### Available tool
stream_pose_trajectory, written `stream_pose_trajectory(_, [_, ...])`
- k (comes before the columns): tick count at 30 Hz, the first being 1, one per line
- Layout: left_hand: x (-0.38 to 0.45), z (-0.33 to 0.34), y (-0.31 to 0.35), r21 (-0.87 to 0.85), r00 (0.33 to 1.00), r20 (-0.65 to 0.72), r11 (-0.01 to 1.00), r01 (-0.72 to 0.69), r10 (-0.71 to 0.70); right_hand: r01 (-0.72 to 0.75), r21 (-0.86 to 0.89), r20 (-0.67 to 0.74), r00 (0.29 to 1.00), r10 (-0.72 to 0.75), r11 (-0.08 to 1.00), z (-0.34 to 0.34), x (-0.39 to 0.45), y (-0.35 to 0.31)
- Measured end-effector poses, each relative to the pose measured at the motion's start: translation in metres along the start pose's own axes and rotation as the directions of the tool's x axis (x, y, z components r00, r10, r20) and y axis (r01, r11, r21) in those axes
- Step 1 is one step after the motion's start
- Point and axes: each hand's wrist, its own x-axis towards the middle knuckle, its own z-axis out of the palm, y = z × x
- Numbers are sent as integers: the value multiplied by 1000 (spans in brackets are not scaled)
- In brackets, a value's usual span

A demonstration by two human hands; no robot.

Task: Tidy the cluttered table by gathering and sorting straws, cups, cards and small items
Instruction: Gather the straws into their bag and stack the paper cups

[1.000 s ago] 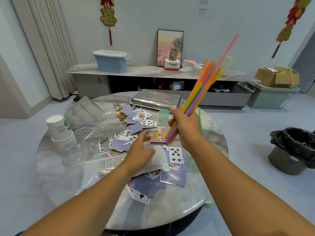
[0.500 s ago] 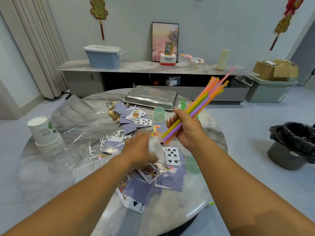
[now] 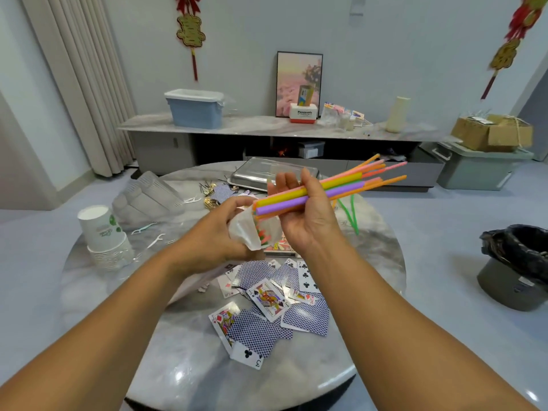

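We have lifted the bag (image 3: 252, 232) in our left hand (image 3: 219, 232); our right hand (image 3: 308, 215) grips straws (image 3: 326, 189) pointing two o'clock, now feeding them in.

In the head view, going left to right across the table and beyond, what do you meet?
Paper cup stack → left hand with a clear bag → right hand gripping the straws → green straw → black-lined bin.

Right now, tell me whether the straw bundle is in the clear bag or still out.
Mostly out. The right hand holds the straw bundle with only its near ends entering the clear plastic bag, which the left hand grips open.
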Motion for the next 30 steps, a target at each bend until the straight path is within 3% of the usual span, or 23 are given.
stream_pose_trajectory(3, [-3, -2, 4, -23, 997, -72, 1000, -11, 10, 95, -116, 1, 995, -95, 989, 5, -5, 6])
stream_pose_trajectory(7, [-5, -6, 9, 134, 982, -163, 988, -73, 95, 153, -166, -9, 988, -156, 974, 9, -10, 12])
stream_pose_trajectory(16, [-7, 15, 16, 249, 990, -83, 964, -91, 115, 131, -293, 64, 991, -117, 947, 7, -15, 21])
stream_pose_trajectory(23, [1, 23, 13, 318, 970, -170, 942, -112, 173, 99, -696, 42, 994, -97, 711, -3, -26, 35])
stream_pose_trajectory(30, [11, 22, 5, 321, 965, -199, 942, -100, 171, 163, -744, 185, 982, -34, 648, -8, -26, 32])
